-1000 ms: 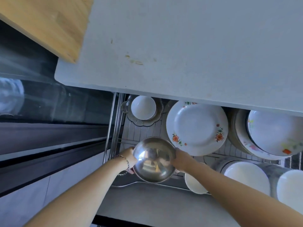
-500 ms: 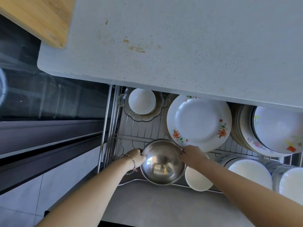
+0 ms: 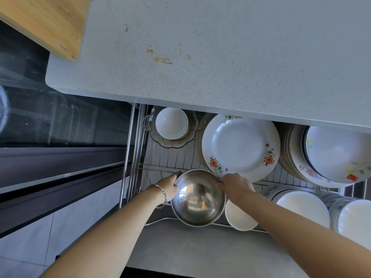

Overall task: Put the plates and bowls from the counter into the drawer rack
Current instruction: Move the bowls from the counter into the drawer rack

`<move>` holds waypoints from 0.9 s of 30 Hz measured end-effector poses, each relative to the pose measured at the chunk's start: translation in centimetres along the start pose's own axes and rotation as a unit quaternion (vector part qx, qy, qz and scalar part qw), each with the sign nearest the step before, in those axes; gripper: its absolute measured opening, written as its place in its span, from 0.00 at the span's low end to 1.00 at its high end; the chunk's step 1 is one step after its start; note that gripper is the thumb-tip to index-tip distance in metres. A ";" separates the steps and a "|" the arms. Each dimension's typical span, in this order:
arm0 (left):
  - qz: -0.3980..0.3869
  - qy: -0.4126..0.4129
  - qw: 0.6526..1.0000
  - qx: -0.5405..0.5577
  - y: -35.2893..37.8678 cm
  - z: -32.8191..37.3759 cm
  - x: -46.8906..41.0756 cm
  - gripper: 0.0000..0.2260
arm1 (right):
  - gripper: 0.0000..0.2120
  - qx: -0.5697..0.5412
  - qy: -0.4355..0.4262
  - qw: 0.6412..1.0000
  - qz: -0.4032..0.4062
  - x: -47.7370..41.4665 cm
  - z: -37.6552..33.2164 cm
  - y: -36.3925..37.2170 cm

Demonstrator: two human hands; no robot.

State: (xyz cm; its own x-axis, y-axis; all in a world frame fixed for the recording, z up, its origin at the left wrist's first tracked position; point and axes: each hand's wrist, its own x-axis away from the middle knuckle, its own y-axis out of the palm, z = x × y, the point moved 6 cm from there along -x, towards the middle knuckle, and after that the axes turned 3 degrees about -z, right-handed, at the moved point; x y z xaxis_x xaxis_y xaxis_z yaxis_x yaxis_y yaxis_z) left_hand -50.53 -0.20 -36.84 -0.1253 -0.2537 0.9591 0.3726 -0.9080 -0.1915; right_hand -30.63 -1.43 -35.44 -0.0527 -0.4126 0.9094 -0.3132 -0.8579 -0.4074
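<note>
A shiny steel bowl (image 3: 197, 199) sits low in the front left part of the wire drawer rack (image 3: 170, 157). My left hand (image 3: 170, 185) grips its left rim and my right hand (image 3: 233, 185) grips its right rim. Behind it a flowered white plate (image 3: 241, 147) stands in the rack. A white bowl (image 3: 171, 123) rests on a glass dish at the back left. A small white bowl (image 3: 239, 217) lies just right of the steel bowl, partly under my right forearm.
Stacked plates (image 3: 337, 153) and white bowls (image 3: 301, 207) fill the rack's right side. The speckled counter (image 3: 220, 57) overhangs the drawer's back. A wooden board (image 3: 46, 23) lies at the counter's top left. The drawer's grey front panel (image 3: 200, 247) is below.
Both hands have carried the steel bowl down and slightly right, deeper into the front of the rack. The view has shifted a little.
</note>
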 end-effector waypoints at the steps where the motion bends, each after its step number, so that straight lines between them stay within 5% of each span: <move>1: -0.001 0.000 1.000 0.002 0.0 0.0 0.0 0.25 | 0.13 0.011 0.002 1.000 0.006 -0.1 0.0 0.1; 20: 0.000 -0.031 0.998 0.046 0.5 0.3 0.7 0.29 | 0.19 -0.066 0.012 0.998 0.017 1.2 0.7 -0.2; 27: 0.095 0.030 0.995 0.017 -3.4 3.5 6.2 0.29 | 0.16 -0.031 -0.021 0.998 0.042 4.5 -0.1 -5.1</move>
State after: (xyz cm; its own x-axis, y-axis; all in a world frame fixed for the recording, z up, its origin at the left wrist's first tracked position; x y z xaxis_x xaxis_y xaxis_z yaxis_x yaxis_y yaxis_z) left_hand -49.34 2.53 -29.55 -0.1051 -0.4396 0.8920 0.4256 -0.8305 -0.3592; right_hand -29.35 1.16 -29.24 -0.0423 -0.4959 0.8673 -0.3684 -0.7992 -0.4749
